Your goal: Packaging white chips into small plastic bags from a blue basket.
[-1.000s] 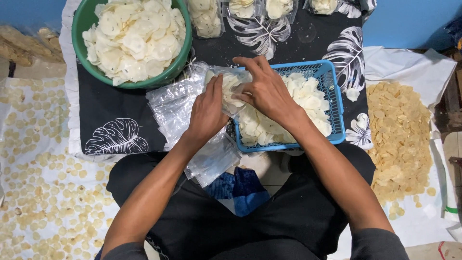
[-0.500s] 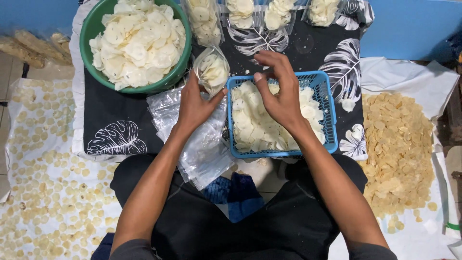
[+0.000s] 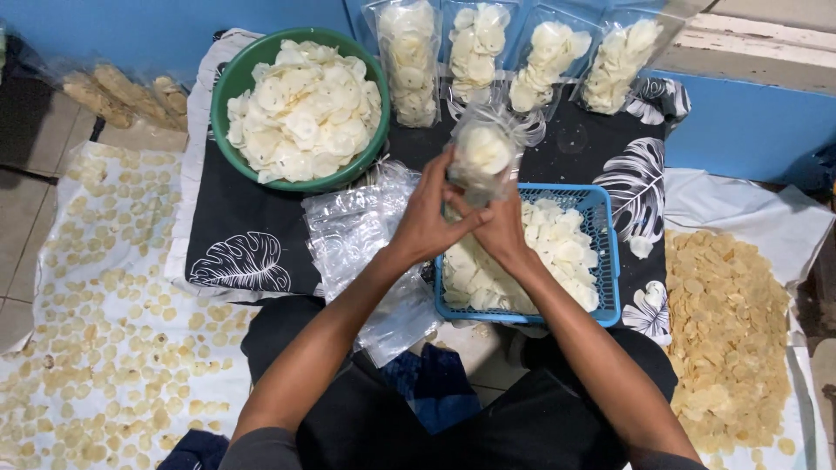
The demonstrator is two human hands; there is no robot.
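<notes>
- Both hands have come up off the blue basket (image 3: pixel 601 261) since half a second ago, and the small bag of crackers (image 3: pixel 482 161) that lay beside the green bowl is now lifted between them.
- Left hand (image 3: pixel 428 218) is wrapped around the bag's lower left side, fingers closed on the plastic.
- Right hand (image 3: pixel 502 228) closes on the same bag from the right and below, the two hands touching each other.
- The bag sits above the basket's 11 o'clock corner, upright, its clear top bunched and flaring open at 12 o'clock.
- Basket below the hands holds pale round crackers, resting on a black cloth with white leaf prints (image 3: pixel 244 252).
- At 10 o'clock from the hands, a green bowl (image 3: pixel 228 87) heaped with the same crackers.
- At 12 o'clock, four filled clear bags (image 3: pixel 475 48) stand in a row against the blue wall.
- A pile of empty clear bags (image 3: pixel 357 231) lies just beside the left forearm, at 9 o'clock from the basket.
- At 3 o'clock, a heap of yellower crackers (image 3: pixel 727 322) on white cloth; at 8 o'clock, small rounds scattered on a white sheet (image 3: pixel 104 305).
</notes>
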